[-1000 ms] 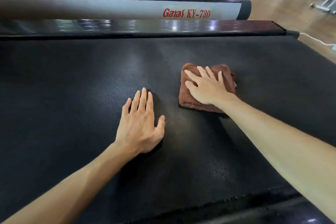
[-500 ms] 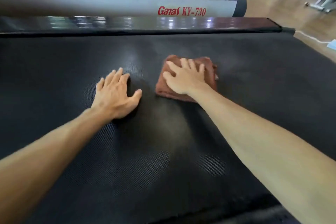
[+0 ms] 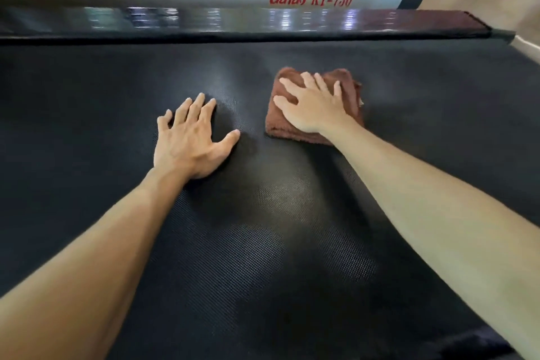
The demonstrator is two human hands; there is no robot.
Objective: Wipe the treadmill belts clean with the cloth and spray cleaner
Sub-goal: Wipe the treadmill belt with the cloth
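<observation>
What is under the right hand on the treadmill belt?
Under the right hand lies a folded brown cloth, flat on the black belt. The belt surface beneath the cloth is covered and cannot be seen.

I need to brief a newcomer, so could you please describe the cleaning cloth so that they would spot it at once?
Look at the wide black treadmill belt. On it, the right hand presses flat on a folded brown cloth, beside the bare left hand. It is the only soft brown thing there.

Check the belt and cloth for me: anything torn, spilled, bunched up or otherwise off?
Nothing stands out. The folded brown cloth lies flat on the black treadmill belt under the right hand; the left hand rests flat on the belt beside it. No tears or puddles show. The spray cleaner is not in view.
</observation>
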